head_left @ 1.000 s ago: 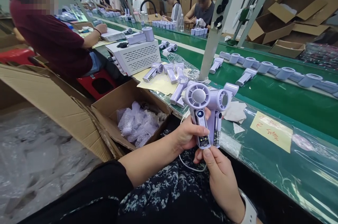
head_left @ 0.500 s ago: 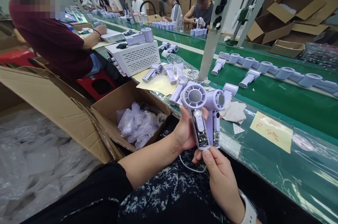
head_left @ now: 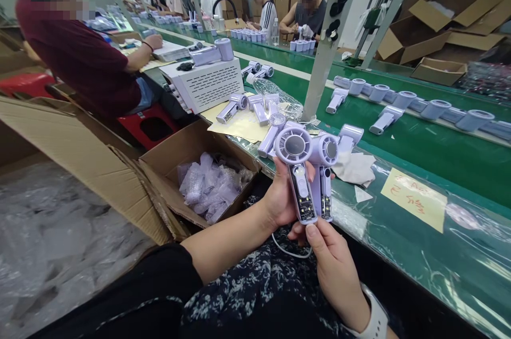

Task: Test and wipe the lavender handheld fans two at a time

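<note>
A lilac handheld fan point(head_left: 305, 198) with a round head and a dark see-through handle front, circuit board showing, is upright in my left hand point(head_left: 281, 195), fingers closed round the handle. Close behind stands a second lilac handheld fan point(head_left: 325, 182); whether my left hand also bears it I cannot tell. My right hand point(head_left: 333, 254) pinches at the first fan's bottom end, where a thin white cable point(head_left: 291, 255) loops into the fingers; its plug is hidden. Several more lilac fans point(head_left: 268, 139) lie on the bench just beyond.
An open carton point(head_left: 159, 160) of bubble-wrapped pieces stands left of my arms. A white vented metal box point(head_left: 211, 86), a plastic bottle point(head_left: 279, 94) and a metal post point(head_left: 319, 73) are beyond. Fans line the green conveyor belt point(head_left: 439, 139). A co-worker point(head_left: 80, 62) sits at left.
My hands keep their hold, with only a very slight shift of the fans. The digits "20" lit on the front fan's handle earlier are not legible now. The view has turned a little.
</note>
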Demonstrator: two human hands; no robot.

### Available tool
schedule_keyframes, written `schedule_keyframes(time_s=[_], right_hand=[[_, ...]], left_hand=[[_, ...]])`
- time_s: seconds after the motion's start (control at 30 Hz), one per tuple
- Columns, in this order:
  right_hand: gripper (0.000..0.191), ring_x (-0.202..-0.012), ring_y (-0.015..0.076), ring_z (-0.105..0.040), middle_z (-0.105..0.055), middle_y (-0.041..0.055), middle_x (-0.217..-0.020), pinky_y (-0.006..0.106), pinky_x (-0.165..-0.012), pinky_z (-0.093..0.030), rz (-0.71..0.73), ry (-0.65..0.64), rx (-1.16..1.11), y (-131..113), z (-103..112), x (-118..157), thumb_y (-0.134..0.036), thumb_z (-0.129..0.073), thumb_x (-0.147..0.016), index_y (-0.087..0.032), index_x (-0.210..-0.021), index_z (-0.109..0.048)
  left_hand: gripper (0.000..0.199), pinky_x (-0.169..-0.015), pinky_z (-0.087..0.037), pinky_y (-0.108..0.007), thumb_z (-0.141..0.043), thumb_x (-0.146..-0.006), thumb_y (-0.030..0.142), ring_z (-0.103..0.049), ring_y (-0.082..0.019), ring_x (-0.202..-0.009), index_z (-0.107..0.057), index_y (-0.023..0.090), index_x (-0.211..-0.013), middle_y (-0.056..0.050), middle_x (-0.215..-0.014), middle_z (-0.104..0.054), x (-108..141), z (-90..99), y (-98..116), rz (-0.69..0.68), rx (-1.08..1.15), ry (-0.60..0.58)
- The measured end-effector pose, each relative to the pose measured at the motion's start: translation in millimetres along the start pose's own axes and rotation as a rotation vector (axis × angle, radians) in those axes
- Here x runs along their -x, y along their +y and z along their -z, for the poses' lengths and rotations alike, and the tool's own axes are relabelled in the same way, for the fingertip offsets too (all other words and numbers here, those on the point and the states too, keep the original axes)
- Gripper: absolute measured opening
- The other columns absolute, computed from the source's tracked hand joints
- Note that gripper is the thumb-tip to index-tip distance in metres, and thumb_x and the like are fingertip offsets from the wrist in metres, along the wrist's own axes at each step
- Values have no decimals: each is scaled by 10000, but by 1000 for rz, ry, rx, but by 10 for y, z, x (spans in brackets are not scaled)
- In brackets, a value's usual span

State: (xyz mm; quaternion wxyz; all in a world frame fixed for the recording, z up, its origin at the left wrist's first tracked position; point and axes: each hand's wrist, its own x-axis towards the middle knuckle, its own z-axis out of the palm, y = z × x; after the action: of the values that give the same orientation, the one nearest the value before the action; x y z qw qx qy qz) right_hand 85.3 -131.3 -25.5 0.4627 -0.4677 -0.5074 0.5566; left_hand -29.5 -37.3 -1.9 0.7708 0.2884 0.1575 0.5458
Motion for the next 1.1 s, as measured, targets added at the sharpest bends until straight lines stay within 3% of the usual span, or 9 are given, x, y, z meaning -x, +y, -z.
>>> schedule_keyframes(time_s=[0.33,0.5,0.53,0.6,0.7,0.8,0.9,1.03,1.1], right_hand=[[380,-732,176,-638,-691,42,-791,280,-676,-541,136,-6,138,-15,-35,20,-472,-489,-1065,-210,-871,-684],[248,-908,228,-722,-742,55,-967,329,-787,-626,612,-447,347,-335,113,-12,-372,-542,-1029,-257,-835,-645],[213,-922,228,-730,-754,47,-995,335,-808,-630,611,-404,387,-384,206,-75,-340,-551,-1029,-276,-864,-671],[168,-983,239,-732,-758,45,-1084,394,-887,-620,527,-58,438,-425,407,-228,-294,-544,-1045,-319,-1066,-709],[503,-1373,345,-555,-574,140,-1501,609,-1133,-459,442,356,408,-353,566,-382,-416,-576,-1029,-283,-1508,-495],[557,-1288,373,-627,-661,140,-1410,583,-1061,-537,308,82,199,-240,522,-333,-565,-699,-927,-264,-1392,-641],[395,-937,287,-755,-775,83,-1083,451,-833,-646,131,-220,-197,-214,499,-203,-548,-806,-853,-272,-1131,-752],[312,-850,169,-713,-733,18,-1044,306,-774,-626,131,9,-353,-275,592,-144,-437,-829,-868,-293,-1120,-713],[260,-847,148,-686,-713,19,-1061,279,-758,-610,132,89,-341,-300,625,-136,-424,-763,-927,-288,-1137,-696]], left_hand=[[796,-706,-563,-318,-662,-565,958,-723,-247,-832,-581,180,-708,-105,-871,-753,-20,38,-37,33,13,46],[753,-800,-603,-394,-694,-589,927,-718,-299,-975,-581,188,-686,-105,-880,-749,-136,131,98,9,-10,249],[729,-831,-603,-400,-699,-620,906,-712,-302,-1019,-590,188,-686,-104,-919,-753,-117,132,143,-43,-33,243],[636,-851,-595,-380,-740,-698,813,-709,-282,-1035,-643,185,-728,-94,-1000,-759,-12,103,235,-104,-103,129],[414,-782,-576,-324,-841,-757,581,-710,-211,-850,-742,196,-872,-57,-928,-764,229,31,375,-19,-303,-155],[337,-803,-565,-340,-921,-704,410,-691,-210,-803,-768,187,-904,-46,-844,-753,373,26,523,86,-559,-303],[365,-899,-554,-359,-918,-715,373,-698,-234,-927,-762,185,-986,-59,-934,-757,335,109,630,15,-626,-162],[444,-866,-585,-353,-803,-827,539,-676,-181,-865,-708,193,-1088,-43,-945,-715,218,158,535,-15,-328,3],[451,-809,-595,-331,-838,-812,427,-658,-153,-818,-660,218,-1170,-7,-919,-677,217,114,390,73,-190,-14]])
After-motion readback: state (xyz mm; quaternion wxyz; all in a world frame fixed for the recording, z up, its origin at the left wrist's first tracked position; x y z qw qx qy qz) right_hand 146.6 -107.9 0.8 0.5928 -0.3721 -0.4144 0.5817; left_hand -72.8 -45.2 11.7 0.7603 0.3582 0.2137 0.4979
